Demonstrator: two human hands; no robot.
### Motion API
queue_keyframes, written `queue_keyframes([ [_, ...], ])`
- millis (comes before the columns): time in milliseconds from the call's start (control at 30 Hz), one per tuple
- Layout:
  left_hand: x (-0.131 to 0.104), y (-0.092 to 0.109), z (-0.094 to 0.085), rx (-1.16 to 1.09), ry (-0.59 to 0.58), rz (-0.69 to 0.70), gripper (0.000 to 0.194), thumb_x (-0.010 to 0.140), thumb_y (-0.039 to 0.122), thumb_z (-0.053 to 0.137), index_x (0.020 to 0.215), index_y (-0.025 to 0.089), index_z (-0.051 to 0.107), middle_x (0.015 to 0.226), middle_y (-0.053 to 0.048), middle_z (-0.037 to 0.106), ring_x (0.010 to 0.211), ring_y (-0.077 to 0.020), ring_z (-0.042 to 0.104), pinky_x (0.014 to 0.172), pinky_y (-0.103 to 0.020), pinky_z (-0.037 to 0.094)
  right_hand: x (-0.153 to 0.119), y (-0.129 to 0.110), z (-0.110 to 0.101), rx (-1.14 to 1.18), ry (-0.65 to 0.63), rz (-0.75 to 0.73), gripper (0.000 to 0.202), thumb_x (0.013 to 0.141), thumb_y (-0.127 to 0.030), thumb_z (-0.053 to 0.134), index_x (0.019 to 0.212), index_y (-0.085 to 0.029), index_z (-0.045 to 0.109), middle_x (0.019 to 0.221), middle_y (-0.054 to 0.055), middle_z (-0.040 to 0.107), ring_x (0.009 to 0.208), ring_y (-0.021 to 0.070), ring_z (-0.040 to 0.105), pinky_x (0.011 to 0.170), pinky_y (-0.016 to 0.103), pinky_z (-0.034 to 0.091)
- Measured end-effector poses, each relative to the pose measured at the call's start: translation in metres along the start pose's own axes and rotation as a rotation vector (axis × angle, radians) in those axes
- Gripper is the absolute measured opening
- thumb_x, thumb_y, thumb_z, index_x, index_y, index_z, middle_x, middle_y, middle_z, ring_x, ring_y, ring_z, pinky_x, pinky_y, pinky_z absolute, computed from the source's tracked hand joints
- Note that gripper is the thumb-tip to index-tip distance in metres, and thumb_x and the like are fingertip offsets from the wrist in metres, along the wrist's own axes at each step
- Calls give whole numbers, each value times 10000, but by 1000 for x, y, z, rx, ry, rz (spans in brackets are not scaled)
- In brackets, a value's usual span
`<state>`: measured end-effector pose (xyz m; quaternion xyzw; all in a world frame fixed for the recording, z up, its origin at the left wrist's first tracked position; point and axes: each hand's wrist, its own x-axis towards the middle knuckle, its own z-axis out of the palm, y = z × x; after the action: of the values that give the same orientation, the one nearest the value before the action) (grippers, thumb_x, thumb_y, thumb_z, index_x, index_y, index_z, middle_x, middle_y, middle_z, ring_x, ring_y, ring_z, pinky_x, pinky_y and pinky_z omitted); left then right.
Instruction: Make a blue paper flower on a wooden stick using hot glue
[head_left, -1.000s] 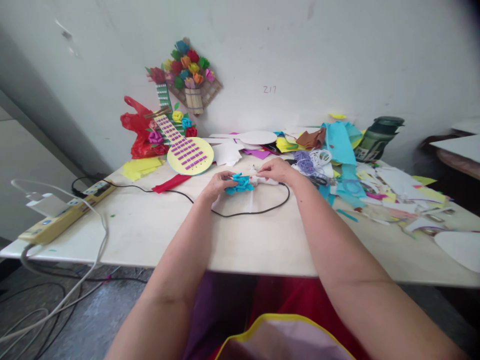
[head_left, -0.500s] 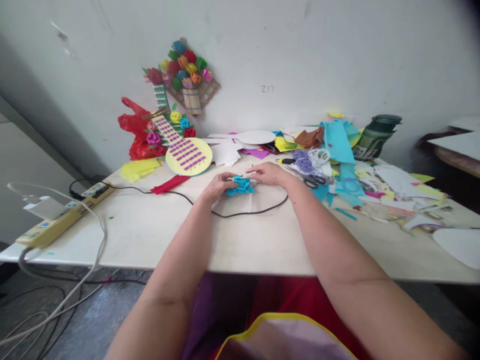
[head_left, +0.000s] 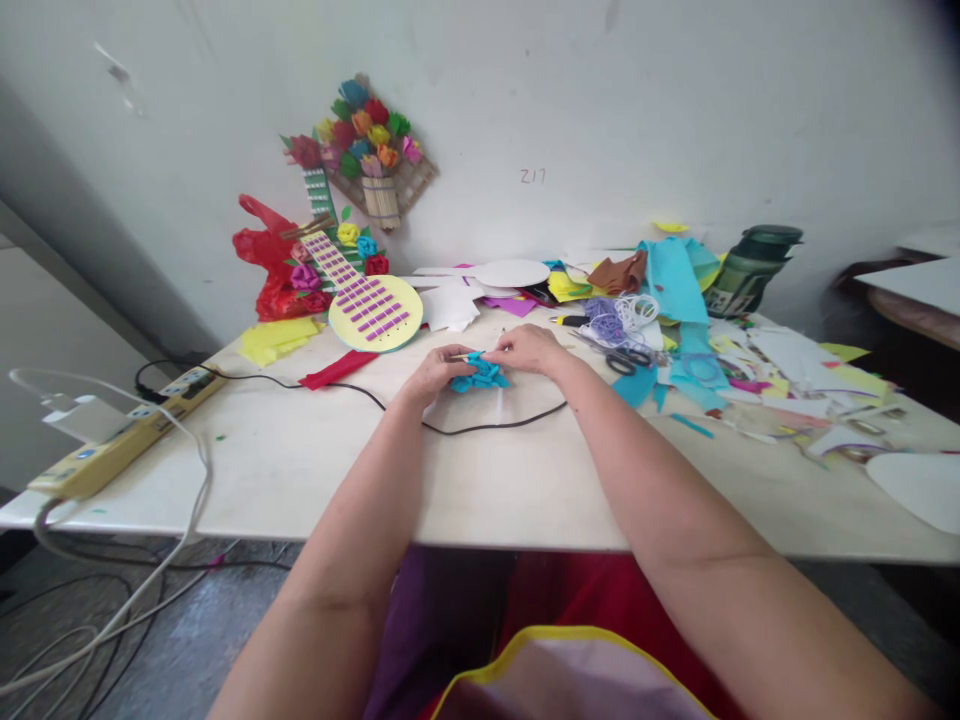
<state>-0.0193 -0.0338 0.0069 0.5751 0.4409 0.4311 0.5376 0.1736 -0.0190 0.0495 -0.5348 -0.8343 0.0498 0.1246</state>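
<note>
A bunched piece of bright blue crepe paper [head_left: 484,374] sits between my hands, at the middle of the table. My left hand [head_left: 437,372] grips its left side, thumb in front and fingers behind. A thin pale stick seems to show along its top edge. My right hand [head_left: 531,350] is closed, with its fingertips pinching the upper right edge of the same paper. Just in front of the paper, a black cable [head_left: 480,430] curves across the table.
To the left lie a red paper strip [head_left: 337,369], a yellow banjo-shaped craft [head_left: 376,312] and a power strip [head_left: 124,445]. On the right are scissors [head_left: 628,360], purple yarn [head_left: 606,320], blue crepe sheets [head_left: 677,285], paper scraps and a green bottle [head_left: 752,270].
My right hand has moved slightly left and its fingers have closed onto the blue paper. The left hand keeps its grip.
</note>
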Motion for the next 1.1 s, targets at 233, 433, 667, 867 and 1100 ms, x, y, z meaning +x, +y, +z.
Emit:
queue_keyframes([
  [233, 0, 1, 1, 9, -4, -4, 325, 496, 242, 763, 787, 133, 669, 595, -14, 594, 504, -109, 507, 470, -233, 348, 2, -3, 3, -21, 32, 33, 525, 769, -683, 517, 883, -240, 775, 955, 65, 744, 912, 220, 640, 693, 275, 403],
  [433, 2, -2, -4, -8, -34, -5, 314, 570, 296, 701, 834, 131, 663, 640, -17, 602, 560, -119, 529, 506, -229, 395, -1, -6, 0, -39, 33, 43, 504, 785, -650, 504, 895, -238, 774, 945, 52, 748, 912, 207, 643, 696, 269, 401],
  [667, 5, -4, -4, -14, 27, 1, 265, 566, 328, 654, 741, 129, 659, 572, 5, 546, 508, -108, 476, 467, -229, 374, -1, -5, 1, -5, 30, 28, 475, 788, -631, 522, 892, -244, 776, 931, 47, 747, 906, 195, 634, 693, 261, 391],
  [867, 3, -4, -5, 49, 8, 8, 283, 578, 362, 705, 715, 119, 655, 553, -5, 560, 493, -107, 495, 490, -233, 375, 1, -4, 3, 16, 28, 15, 469, 783, -630, 532, 867, -238, 775, 895, 42, 744, 877, 189, 627, 669, 260, 376],
  [1100, 3, -6, -6, 38, -19, 25, 289, 584, 377, 725, 700, 121, 656, 552, -8, 571, 490, -111, 514, 510, -241, 403, 1, -3, 4, 37, 31, 14, 453, 781, -622, 543, 863, -242, 777, 885, 41, 744, 878, 195, 630, 678, 263, 380],
])
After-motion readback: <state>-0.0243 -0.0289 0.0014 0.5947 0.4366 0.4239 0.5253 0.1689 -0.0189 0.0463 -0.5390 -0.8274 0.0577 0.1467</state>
